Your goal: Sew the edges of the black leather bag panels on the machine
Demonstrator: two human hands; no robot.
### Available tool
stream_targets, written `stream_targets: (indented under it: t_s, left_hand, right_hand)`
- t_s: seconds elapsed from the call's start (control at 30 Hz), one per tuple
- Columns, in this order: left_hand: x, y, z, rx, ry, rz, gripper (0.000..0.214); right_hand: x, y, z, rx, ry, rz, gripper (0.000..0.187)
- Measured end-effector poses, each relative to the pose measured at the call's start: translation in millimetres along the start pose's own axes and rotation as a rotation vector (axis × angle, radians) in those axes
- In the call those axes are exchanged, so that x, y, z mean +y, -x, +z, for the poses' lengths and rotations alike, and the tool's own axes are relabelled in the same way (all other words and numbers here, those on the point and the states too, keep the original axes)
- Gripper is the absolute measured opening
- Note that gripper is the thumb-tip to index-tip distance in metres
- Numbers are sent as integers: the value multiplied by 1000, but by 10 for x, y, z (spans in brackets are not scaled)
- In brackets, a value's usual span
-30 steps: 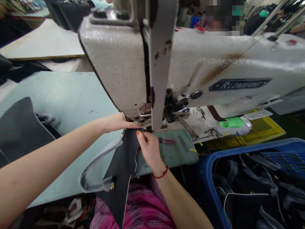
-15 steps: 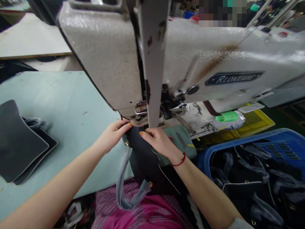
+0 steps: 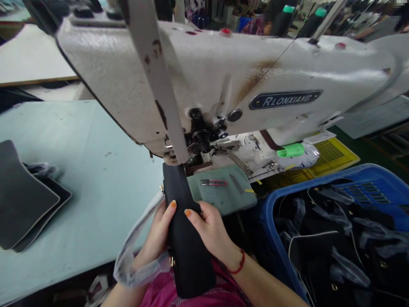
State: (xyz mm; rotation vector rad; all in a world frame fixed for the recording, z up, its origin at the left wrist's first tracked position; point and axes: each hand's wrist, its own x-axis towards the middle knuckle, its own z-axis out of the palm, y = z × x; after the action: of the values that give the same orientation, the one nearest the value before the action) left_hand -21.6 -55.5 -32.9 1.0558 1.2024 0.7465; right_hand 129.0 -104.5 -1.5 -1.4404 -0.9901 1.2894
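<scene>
A black handbag piece [image 3: 188, 251] stretches from under the sewing machine head [image 3: 105, 85] down towards my lap, its far end by the presser area. My left hand [image 3: 158, 232] grips its left edge, thumb on top and fingers underneath. On the right edge my right hand [image 3: 212, 228] holds it the same way, thumb on the black surface. A handle wrapped in clear plastic [image 3: 128, 251] loops out to the left over my left forearm, joined to the piece by gold-coloured fittings [image 3: 171, 259]. Both hands' lower fingers are partly hidden.
Pink-handled thread snips [image 3: 217, 183] lie on a green pad [image 3: 207, 200] right of the needle area. A blue basket [image 3: 271, 204] of black bag pieces stands at right, before a yellow crate [image 3: 338, 155]. Dark grey panels [image 3: 25, 196] rest on the pale table [image 3: 96, 170].
Both hands have moved from beside the presser area down the bag piece, towards my body. The piece has turned, its handle swinging left. The snips now show fully. The camera view has shifted.
</scene>
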Motion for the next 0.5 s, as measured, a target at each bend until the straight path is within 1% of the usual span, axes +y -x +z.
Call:
stream_targets:
  t_s: [0.07,0.13,0.23,0.33,0.5]
  left_hand:
    - [144,27,70,2,95,-89,47]
    - [239,53,84,21,92,-111,44]
    - [324,102,83,66,61,-78,45]
    - [385,141,109,132,32,-34,50]
    - [435,146,140,162,-22,-18,58]
  right_hand:
    - [-11,16,-1,26,82,-43,28]
    - [-43,32,-34,38,166,-76,29]
    - [-83,46,-81,31,222,-118,26]
    - [-94,44,-89,30,229,-151,26]
    - [-79,22,-64,48,225,-186,36]
